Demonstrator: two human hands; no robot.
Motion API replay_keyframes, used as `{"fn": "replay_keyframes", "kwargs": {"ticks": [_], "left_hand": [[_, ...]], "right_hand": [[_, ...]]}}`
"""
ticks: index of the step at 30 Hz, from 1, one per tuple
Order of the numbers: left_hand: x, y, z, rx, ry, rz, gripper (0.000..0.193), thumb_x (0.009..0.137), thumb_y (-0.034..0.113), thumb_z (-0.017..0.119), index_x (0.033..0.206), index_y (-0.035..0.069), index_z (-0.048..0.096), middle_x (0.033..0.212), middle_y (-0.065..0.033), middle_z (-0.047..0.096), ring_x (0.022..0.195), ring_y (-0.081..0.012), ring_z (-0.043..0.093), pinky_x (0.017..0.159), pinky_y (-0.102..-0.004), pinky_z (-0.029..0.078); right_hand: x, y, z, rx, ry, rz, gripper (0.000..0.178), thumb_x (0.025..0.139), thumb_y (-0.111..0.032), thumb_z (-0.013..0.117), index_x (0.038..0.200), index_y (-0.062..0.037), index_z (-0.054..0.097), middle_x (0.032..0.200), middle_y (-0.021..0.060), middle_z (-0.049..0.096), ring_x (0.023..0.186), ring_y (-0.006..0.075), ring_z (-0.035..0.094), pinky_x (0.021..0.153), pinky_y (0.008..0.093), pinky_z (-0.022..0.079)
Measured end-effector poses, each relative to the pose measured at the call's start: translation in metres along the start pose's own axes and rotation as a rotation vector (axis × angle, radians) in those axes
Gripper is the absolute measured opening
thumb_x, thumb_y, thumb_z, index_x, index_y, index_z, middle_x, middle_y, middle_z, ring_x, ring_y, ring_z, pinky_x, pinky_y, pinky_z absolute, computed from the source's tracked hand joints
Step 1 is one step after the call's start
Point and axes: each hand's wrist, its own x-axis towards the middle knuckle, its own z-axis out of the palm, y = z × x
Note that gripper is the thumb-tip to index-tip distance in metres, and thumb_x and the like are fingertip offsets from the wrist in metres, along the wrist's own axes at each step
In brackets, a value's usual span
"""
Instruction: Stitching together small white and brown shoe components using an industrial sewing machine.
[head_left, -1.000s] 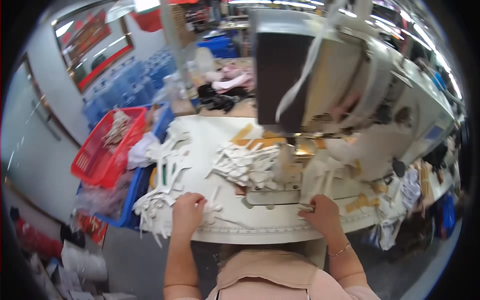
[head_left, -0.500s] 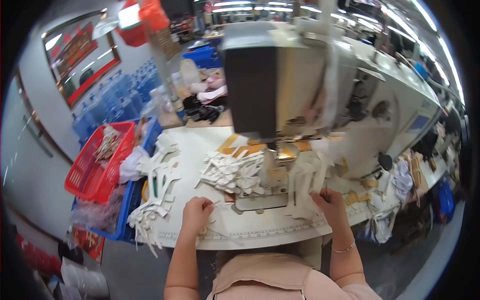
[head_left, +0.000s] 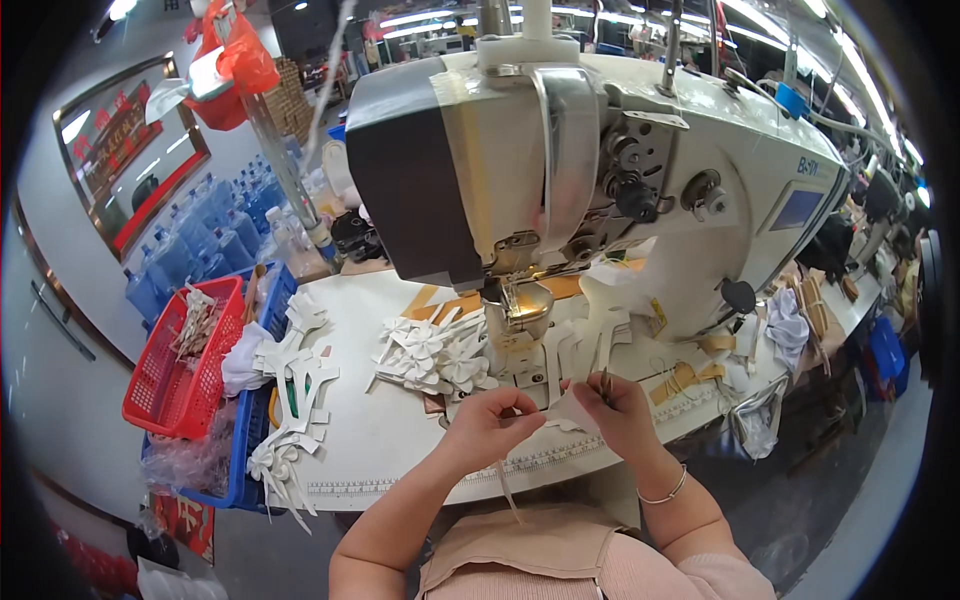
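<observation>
The small white fabric piece [head_left: 570, 412] hangs between both hands just in front of the sewing machine [head_left: 560, 170], its long axis running left to right, left hand [head_left: 487, 428] pinching one end and right hand [head_left: 615, 408] the other (equally near).

Both forearms entered from the six o'clock edge and converged toward the centre. The left hand [head_left: 487, 428] was raised with the wrist bent, fingers curled and pinched at the tips, pointing toward three o'clock. The right hand [head_left: 618, 412] lay just beside it at three o'clock, fingers likewise pinched together, its wrist angled down toward five o'clock.
</observation>
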Motion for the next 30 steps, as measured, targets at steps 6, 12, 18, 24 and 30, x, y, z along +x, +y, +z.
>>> {"fn": "replay_keyframes", "kwargs": {"ticks": [6, 12, 18, 24, 30], "left_hand": [[0.004, -0.001, 0.007, -0.036, 0.032, -0.023, 0.018, 0.080, 0.016, 0.070, 0.085, 0.001, 0.062, 0.067, 0.0027, 0.058, 0.058, -0.0018, 0.047, 0.051, -0.0197, 0.037], [0.006, -0.009, 0.007, -0.060, 0.040, -0.006, 0.018, 0.078, 0.016, 0.072, 0.083, 0.001, 0.061, 0.068, 0.0015, 0.059, 0.060, -0.0025, 0.049, 0.052, -0.0200, 0.039], [0.008, -0.012, 0.007, -0.065, 0.053, -0.017, 0.017, 0.077, 0.014, 0.071, 0.081, 0.001, 0.060, 0.070, 0.0010, 0.060, 0.062, -0.0031, 0.051, 0.053, -0.0196, 0.040], [0.010, -0.007, 0.005, -0.147, 0.049, -0.139, 0.018, 0.079, 0.015, 0.069, 0.086, 0.002, 0.060, 0.072, 0.0009, 0.061, 0.064, -0.0037, 0.053, 0.053, -0.0193, 0.041], [0.031, 0.001, -0.027, -0.146, 0.094, -0.013, 0.013, 0.081, 0.018, 0.065, 0.081, 0.005, 0.062, 0.067, 0.0009, 0.059, 0.056, -0.0037, 0.050, 0.047, -0.0183, 0.037]], "right_hand": [[-0.002, 0.003, 0.001, 0.026, -0.070, 0.068, 0.017, 0.091, -0.005, 0.055, 0.074, -0.0008, 0.055, 0.081, -0.0003, 0.062, 0.079, 0.0029, 0.054, 0.063, 0.0196, 0.042], [-0.005, -0.001, 0.009, 0.032, -0.069, 0.082, 0.013, 0.091, -0.009, 0.057, 0.089, 0.0006, 0.065, 0.075, -0.0043, 0.058, 0.064, 0.0019, 0.043, 0.056, 0.0181, 0.037], [-0.001, 0.012, 0.005, 0.096, -0.092, 0.130, 0.016, 0.088, -0.007, 0.060, 0.101, 0.0004, 0.066, 0.075, -0.0039, 0.059, 0.064, 0.0016, 0.046, 0.057, 0.0174, 0.038], [0.005, -0.001, 0.006, -0.017, -0.196, 0.131, 0.019, 0.082, -0.006, 0.068, 0.100, -0.0006, 0.066, 0.077, -0.0028, 0.062, 0.066, 0.0005, 0.051, 0.058, 0.0162, 0.041], [0.042, 0.001, 0.014, 0.195, -0.059, -0.069, 0.005, 0.085, -0.005, 0.064, 0.082, -0.0009, 0.063, 0.067, -0.0058, 0.055, 0.060, 0.0014, 0.046, 0.055, 0.0173, 0.039]]}}
